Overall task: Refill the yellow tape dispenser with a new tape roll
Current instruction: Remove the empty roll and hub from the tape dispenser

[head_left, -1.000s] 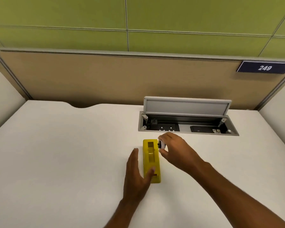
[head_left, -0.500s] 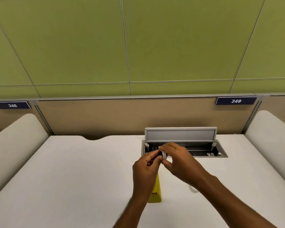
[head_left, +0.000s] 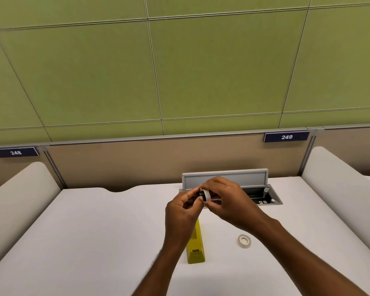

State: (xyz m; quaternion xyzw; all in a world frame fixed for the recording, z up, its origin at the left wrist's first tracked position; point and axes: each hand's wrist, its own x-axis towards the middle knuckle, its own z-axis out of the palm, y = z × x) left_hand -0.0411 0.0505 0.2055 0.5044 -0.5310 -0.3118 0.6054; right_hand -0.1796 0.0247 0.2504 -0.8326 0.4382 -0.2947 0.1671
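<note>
Head view, near to far, with the yellow tape dispenser (head_left: 196,248) as the landmark. The dispenser lies flat on the white desk (head_left: 94,242), its long axis running away from the camera; its far half is hidden behind the left wrist. To the right of the dispenser, apart from it, a tape roll (head_left: 244,241) lies flat on the desk, untouched by either hand.

Above and beyond the dispenser, both hands are raised off the desk and meet. The left hand (head_left: 181,212) has its thumb and fingers pressed together on a small dark part, probably the dispenser's spool hub (head_left: 201,193); the part is largely covered, so this identification is uncertain. The right hand (head_left: 227,199) pinches a narrow white ring (head_left: 207,195) that sits around or just against that dark part; which of the two cannot be determined.

Beyond the hands, farther from the dispenser, a recessed grey cable box (head_left: 265,196) is set into the desk with its lid (head_left: 224,178) standing open. Behind it runs a tan partition (head_left: 137,163) bearing number plates 248 (head_left: 15,152) and 249 (head_left: 286,137), with green wall panels (head_left: 179,71) above.
</note>
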